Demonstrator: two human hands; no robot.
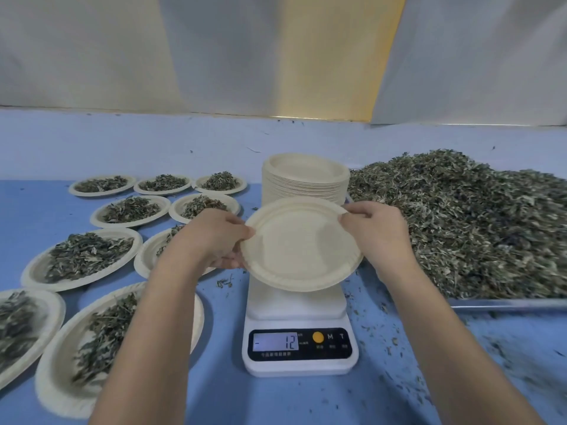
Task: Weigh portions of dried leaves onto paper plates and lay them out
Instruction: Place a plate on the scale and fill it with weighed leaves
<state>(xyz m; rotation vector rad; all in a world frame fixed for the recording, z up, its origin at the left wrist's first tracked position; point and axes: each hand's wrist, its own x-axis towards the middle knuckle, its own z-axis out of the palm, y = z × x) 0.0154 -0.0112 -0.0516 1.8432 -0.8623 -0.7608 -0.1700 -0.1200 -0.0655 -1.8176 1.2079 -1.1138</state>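
An empty paper plate (299,246) hangs tilted just above the white kitchen scale (299,348). My left hand (217,237) grips its left rim and my right hand (376,231) pinches its upper right rim. The scale's display reads minus 12. Behind the plate stands a tall stack of empty paper plates (305,176). A big heap of dried leaves (466,222) fills a metal tray (506,303) on the right. Several filled plates (82,256) lie in rows on the left.
The blue table (221,391) carries loose leaf crumbs around the scale and in front of the tray. A pale curtain wall (245,56) closes the back. A filled plate (101,342) lies partly under my left forearm.
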